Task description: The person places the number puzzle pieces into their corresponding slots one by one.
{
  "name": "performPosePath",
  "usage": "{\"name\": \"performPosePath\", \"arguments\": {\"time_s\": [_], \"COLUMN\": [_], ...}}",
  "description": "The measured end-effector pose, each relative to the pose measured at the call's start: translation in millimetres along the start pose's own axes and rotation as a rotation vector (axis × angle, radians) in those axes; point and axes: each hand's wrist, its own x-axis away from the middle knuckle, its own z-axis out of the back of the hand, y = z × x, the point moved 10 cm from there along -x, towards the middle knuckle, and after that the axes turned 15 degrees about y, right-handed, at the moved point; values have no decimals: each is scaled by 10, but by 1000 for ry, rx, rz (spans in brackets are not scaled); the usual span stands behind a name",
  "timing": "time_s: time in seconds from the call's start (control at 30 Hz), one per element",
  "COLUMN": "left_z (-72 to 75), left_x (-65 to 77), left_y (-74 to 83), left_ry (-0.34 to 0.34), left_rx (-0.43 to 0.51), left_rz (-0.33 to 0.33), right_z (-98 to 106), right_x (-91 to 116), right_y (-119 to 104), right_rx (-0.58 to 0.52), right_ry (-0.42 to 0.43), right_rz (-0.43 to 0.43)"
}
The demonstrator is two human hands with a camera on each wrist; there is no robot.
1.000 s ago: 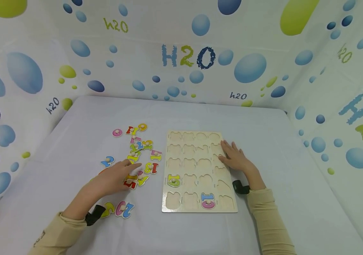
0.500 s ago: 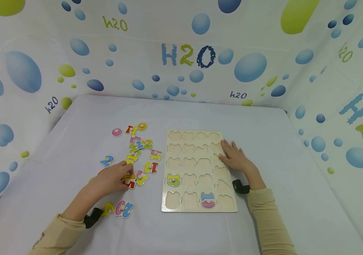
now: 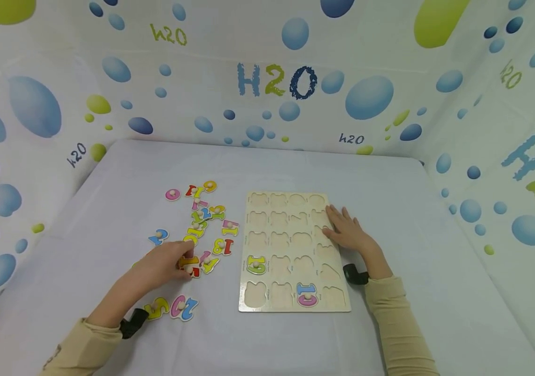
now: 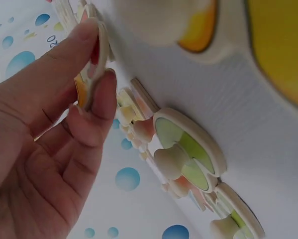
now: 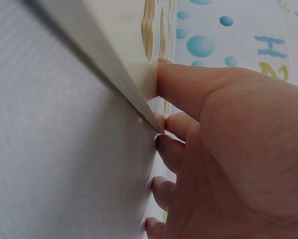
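My left hand (image 3: 163, 263) is over the heap of number pieces in the head view. Its thumb and fingers pinch the number 15 puzzle piece (image 3: 188, 262), orange and red, partly hidden by the hand. The left wrist view shows this puzzle piece edge-on between thumb and fingertips. My right hand (image 3: 349, 232) rests along the right edge of the pale wooden puzzle board (image 3: 302, 241), thumb on top and fingers spread. A green-yellow number piece (image 3: 256, 265) and a blue-pink number 10 (image 3: 307, 295) lie in the board's recesses.
Several knobbed number pieces lie loose left of the board, including an 18 (image 3: 222, 247), a 14 (image 3: 209, 262) and a pink zero (image 3: 173, 195). A yellow 5 (image 3: 156, 308) and a 20 (image 3: 183, 308) lie nearer the front. White cloth (image 3: 267, 344) covers the table.
The left hand's outstretched index finger has drawn in, and the hand has taken hold of the number 15 puzzle piece. My right hand has stayed on the board's edge.
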Motion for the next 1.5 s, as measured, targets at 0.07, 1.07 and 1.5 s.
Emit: {"name": "performPosePath", "arguments": {"time_s": [0.07, 1.07, 1.5], "left_z": [28, -481, -720], "left_x": [-14, -2158, -2273], "left_y": [5, 481, 330], "left_ry": [-4, 105, 118], "left_rx": [51, 435, 323], "left_rz": [-10, 95, 150], "right_z": [15, 47, 3], "right_x": [-9, 63, 40], "right_y": [-11, 34, -22], "right_rx": [2, -9, -6], "right_ry": [2, 16, 17], "right_rz": [3, 12, 6]}}
